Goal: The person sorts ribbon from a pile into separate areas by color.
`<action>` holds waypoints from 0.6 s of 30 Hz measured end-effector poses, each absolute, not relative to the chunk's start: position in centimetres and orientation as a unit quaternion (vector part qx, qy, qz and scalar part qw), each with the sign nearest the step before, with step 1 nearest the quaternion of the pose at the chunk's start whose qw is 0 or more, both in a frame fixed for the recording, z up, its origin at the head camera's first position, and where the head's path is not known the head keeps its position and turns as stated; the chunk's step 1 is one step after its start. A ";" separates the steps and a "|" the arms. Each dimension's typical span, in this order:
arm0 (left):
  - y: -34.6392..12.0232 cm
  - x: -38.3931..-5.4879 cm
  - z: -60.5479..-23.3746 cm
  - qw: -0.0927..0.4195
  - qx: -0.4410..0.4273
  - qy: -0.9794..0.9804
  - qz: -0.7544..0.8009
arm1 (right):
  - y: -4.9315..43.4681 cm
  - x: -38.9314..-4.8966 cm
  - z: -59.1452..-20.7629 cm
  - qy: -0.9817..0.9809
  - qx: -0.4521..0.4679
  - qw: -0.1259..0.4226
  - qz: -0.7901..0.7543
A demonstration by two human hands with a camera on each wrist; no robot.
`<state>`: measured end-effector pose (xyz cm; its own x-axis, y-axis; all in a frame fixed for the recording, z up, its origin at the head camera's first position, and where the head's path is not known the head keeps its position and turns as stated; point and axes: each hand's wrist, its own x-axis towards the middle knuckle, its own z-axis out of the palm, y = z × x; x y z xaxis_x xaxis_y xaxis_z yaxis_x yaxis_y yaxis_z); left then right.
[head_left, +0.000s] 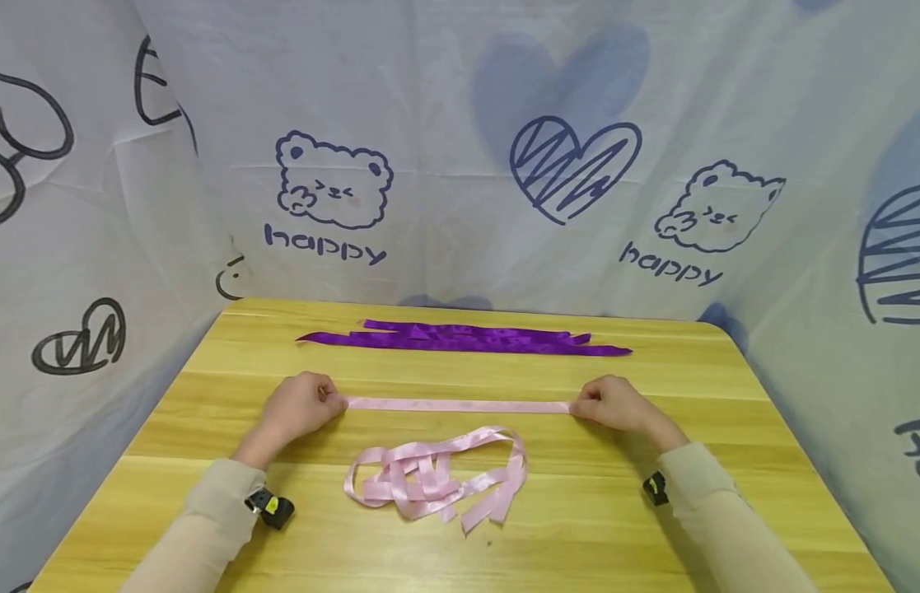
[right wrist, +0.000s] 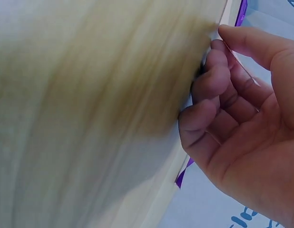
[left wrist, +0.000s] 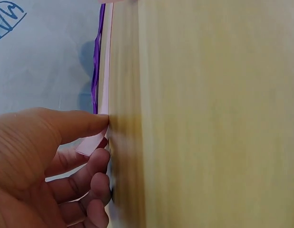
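A pink satin ribbon is stretched straight from side to side between both hands. My left hand pinches its left end between thumb and fingers; in the left wrist view a short pink tail sticks out past the thumb. At the other end, my right hand pinches the ribbon, and its edge shows across the fingers in the right wrist view. Nearer to me lies a loose, looped pile of pink ribbon. Beyond the stretched strip, several purple ribbons lie side by side.
Everything lies on a light wooden table with rounded far corners. A white cloth printed with bears, hearts and "happy" hangs behind and at both sides. Each wrist wears a dark strap with a small device.
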<state>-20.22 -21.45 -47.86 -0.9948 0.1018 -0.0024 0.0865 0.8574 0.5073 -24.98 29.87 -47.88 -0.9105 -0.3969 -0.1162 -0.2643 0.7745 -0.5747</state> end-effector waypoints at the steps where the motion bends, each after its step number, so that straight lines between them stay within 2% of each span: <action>1: -21.5 -20.2 -47.9 0.014 0.045 0.964 0.262 | 29.9 -25.0 -48.0 0.937 -0.177 0.109 -0.279; 13: -23.1 -19.9 -47.9 0.003 0.024 0.965 0.261 | 30.9 -24.8 -48.0 0.948 -0.157 0.067 -0.268; 18: -23.3 -19.9 -47.9 -0.027 0.020 0.966 0.255 | 31.3 -24.7 -47.5 0.947 -0.136 0.048 -0.287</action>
